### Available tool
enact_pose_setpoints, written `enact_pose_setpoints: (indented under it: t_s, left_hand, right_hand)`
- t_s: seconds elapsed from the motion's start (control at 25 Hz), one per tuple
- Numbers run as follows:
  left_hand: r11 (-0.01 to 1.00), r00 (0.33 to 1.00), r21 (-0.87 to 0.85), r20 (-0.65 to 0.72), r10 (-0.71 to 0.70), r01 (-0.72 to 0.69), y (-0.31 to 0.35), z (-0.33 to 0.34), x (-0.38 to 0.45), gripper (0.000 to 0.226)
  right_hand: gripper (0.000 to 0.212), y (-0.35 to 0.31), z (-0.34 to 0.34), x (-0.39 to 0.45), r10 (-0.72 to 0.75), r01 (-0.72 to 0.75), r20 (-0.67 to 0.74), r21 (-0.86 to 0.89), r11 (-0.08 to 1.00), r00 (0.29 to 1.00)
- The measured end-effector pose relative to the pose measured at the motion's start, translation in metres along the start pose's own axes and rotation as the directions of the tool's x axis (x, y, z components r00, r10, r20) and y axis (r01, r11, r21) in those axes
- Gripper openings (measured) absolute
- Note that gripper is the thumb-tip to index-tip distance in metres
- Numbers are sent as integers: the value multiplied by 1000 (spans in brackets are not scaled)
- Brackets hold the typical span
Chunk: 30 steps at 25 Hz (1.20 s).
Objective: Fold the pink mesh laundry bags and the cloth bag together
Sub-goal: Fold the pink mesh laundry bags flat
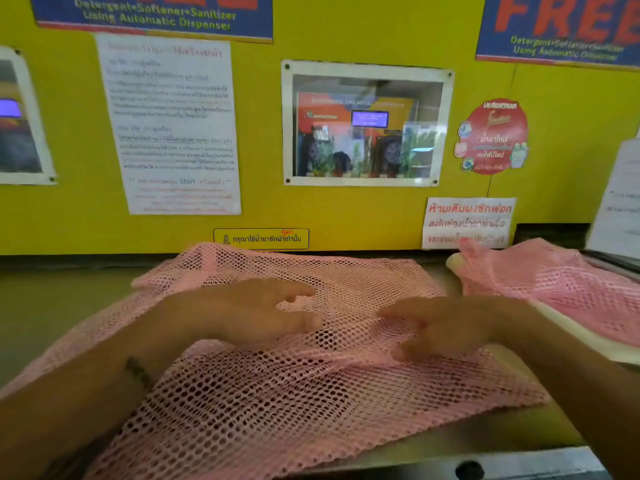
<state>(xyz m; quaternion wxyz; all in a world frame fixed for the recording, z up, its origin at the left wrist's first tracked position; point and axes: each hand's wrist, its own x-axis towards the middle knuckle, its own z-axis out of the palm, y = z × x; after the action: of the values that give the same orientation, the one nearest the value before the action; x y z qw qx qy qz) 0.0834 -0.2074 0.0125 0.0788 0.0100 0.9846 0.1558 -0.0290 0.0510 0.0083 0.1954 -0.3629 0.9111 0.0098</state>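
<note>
Pink mesh laundry bag (277, 393) spread flat over the table's (52, 306) near edge, rumpled in the middle. Left hand (242, 313) and right hand (450, 327) both resting on top, grip wide, fingers loose, clutching nothing. Second pink mesh bag (554, 289) on a cream cloth bag (588, 341) at the far right corner.

- I see one mesh bag (277, 393) spread across the surface (52, 306), near centre.
- Both my hands rest on it, left hand (242, 313) left of right hand (450, 327).
- A second mesh bag (554, 289) lies far right, on the cloth bag (588, 341).
- The wall (346, 36) stands behind.
</note>
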Motion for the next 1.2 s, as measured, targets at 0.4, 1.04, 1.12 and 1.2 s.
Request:
enact_pose_setpoints:
  t_s: [0.4,1.04,1.12,1.2]
  left_hand:
    - [991,992,108,94,-85,75,-4,18,4,95]
    - [989,960,-34,-250,129,-142,198,108,36,35]
    - [988,945,-135,-325,31,-78,196,113,30,13]
    - [953,891,-274,-454,-10,-129,194,110,6,16]
  right_hand:
    - [94,25,8,-42,50,-53,-54,-44,998,997]
    - [66,104,-49,33,-277,231,-103,-326,917,955]
    - [58,104,-45,44,-331,277,-111,-340,899,937]
    - [53,101,-39,51,-394,332,-118,-354,874,912]
